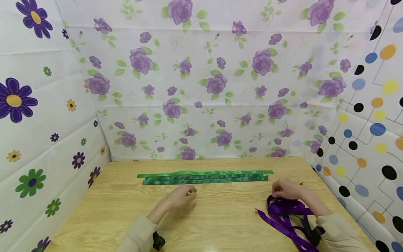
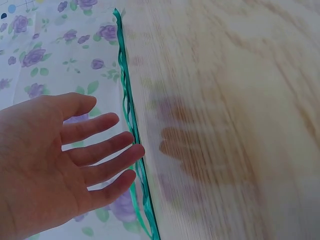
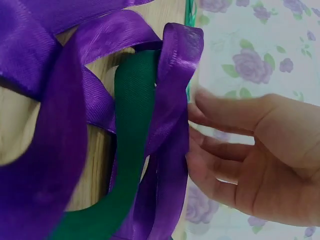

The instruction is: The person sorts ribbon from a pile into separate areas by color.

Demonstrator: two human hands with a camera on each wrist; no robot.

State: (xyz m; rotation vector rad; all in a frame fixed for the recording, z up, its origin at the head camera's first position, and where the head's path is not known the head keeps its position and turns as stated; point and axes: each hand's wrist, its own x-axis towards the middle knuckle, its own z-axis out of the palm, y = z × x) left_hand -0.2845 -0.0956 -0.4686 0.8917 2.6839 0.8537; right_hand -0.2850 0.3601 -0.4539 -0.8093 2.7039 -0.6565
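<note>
My left hand [image 1: 179, 196] hovers over the table in front of the laid-out ribbons, fingers loosely spread and holding nothing. A bright green ribbon [image 1: 189, 173] and darker green ribbons [image 1: 207, 179] lie stretched side by side across the back of the table. At the right, my right hand [image 1: 288, 189] is at the far edge of a loose heap of purple ribbon [image 1: 289, 207]. In the right wrist view its relaxed fingers [image 3: 215, 180] come right up to a purple loop. A dark green ribbon [image 3: 135, 95] winds through this heap.
The wooden table [image 1: 110, 206] is enclosed by a flowered cloth [image 1: 195, 70] behind, a daisy-print cloth [image 1: 41, 140] on the left and a dotted cloth [image 1: 355, 129] on the right. The purple heap runs to the front under my right wrist.
</note>
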